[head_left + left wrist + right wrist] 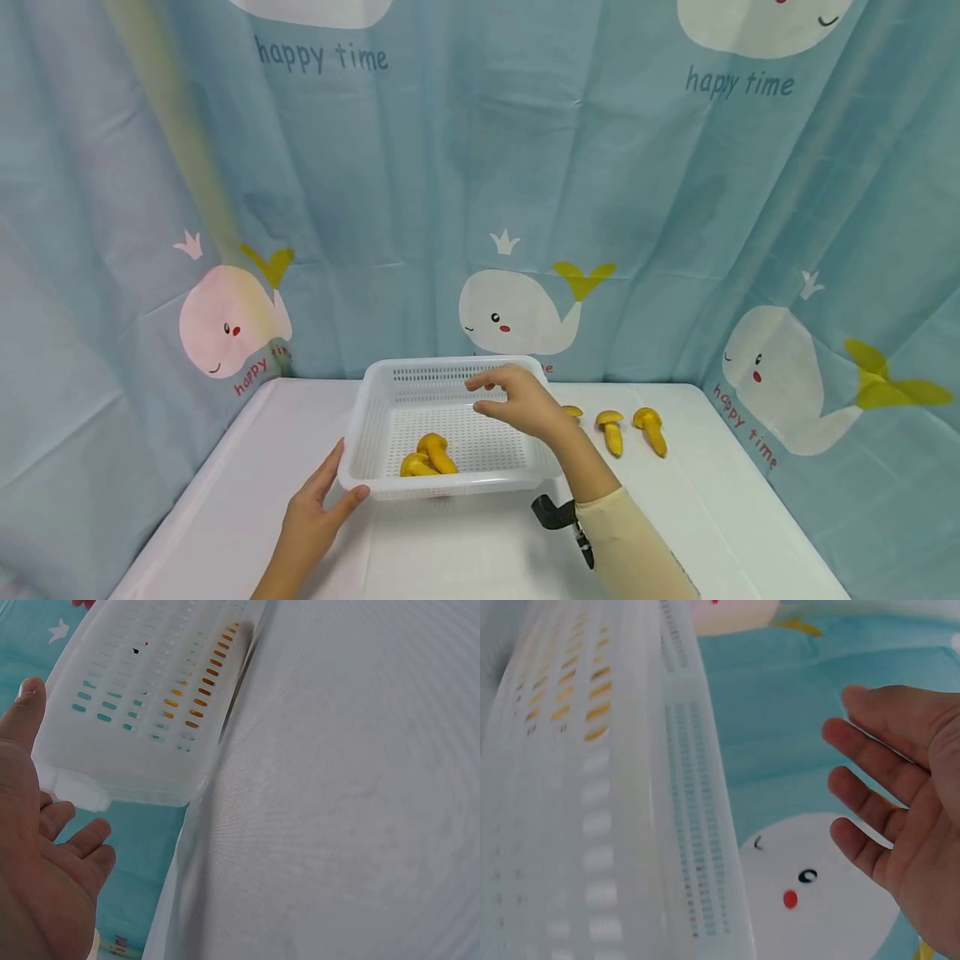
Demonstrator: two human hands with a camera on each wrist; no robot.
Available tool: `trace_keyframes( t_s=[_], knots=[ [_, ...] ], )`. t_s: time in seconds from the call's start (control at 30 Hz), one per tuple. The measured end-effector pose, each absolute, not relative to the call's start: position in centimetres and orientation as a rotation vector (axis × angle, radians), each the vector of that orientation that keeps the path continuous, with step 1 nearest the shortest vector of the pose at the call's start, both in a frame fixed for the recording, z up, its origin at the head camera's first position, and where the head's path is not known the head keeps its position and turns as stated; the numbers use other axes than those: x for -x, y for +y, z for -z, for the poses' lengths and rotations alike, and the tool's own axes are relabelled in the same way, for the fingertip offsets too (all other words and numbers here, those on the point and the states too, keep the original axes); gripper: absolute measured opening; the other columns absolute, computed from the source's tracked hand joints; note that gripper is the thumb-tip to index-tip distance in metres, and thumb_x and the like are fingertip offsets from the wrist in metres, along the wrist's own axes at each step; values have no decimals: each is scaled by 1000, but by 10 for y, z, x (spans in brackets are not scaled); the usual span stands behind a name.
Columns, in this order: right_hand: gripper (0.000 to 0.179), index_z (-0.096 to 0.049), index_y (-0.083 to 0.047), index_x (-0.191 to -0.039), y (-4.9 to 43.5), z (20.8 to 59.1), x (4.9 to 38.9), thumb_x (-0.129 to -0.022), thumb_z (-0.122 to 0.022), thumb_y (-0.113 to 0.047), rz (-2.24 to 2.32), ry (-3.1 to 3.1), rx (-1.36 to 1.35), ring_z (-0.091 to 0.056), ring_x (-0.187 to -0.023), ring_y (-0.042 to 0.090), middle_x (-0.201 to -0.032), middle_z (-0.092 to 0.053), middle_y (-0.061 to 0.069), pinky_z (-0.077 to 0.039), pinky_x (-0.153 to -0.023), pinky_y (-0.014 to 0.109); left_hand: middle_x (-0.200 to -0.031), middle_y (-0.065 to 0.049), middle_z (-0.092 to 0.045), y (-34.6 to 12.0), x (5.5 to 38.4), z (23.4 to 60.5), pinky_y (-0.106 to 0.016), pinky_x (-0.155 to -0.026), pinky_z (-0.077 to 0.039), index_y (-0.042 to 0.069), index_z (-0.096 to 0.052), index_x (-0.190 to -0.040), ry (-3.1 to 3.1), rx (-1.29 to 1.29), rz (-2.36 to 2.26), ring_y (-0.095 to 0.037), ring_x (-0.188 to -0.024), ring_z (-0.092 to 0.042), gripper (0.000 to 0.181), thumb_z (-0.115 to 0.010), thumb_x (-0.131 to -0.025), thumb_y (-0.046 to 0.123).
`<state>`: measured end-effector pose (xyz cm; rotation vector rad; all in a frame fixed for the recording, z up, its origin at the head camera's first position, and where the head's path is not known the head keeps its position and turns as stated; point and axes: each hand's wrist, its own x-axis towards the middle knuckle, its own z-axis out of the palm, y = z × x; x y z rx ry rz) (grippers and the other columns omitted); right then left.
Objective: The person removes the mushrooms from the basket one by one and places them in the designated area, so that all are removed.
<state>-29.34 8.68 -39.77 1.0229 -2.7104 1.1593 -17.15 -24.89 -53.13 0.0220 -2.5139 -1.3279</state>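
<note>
A white perforated plastic basket (480,482) stands on the table. Two yellow mushrooms (438,454) lie in its front left part, one against the other. My left hand (311,508) is at the basket's front left corner, thumb at the front and forefinger extended along the left side. In the left wrist view, the other fingers of this hand (52,855) are loosely bent beside the rim. Over the basket's right part hovers my right hand (517,402), thumb and fingers apart with nothing between them. In the right wrist view, this hand (907,795) shows spread fingers beyond the rim.
Right of the basket, three more yellow mushrooms lie on the white table (720,517): one (651,429) farthest right, another (611,432) beside it, and a third (572,411) partly hidden by the right arm. A blue whale-print curtain (420,208) encloses the back and sides.
</note>
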Motion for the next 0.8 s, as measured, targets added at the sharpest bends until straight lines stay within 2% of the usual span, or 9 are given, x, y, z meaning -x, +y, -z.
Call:
trace_keyframes(
  t_s=[0.37, 0.8],
  knots=[
    [31, -74, -27, -125, 30, 404, 299, -94, -77, -25, -1066, -2768, -1138, -61, -116, 12, -124, -69, -17, -54, -101, 33, -165, -8, -32, -248, 172, 531, -67, -112, -38, 31, -29, -162, -2529, -48, 1341, -42, -151, -32, 92, -78, -87, 49],
    [32, -74, -31, -125, -12, 429, 309, -93, -78, -28, -1020, -2843, -1186, -61, -118, 14, -128, -68, -17, -54, -99, 28, -164, -11, -34, -251, 172, 535, -67, -111, -39, 33, -30, -162, -2501, 5, 1334, -43, -149, -36, 88, -78, -89, 44]
  ],
)
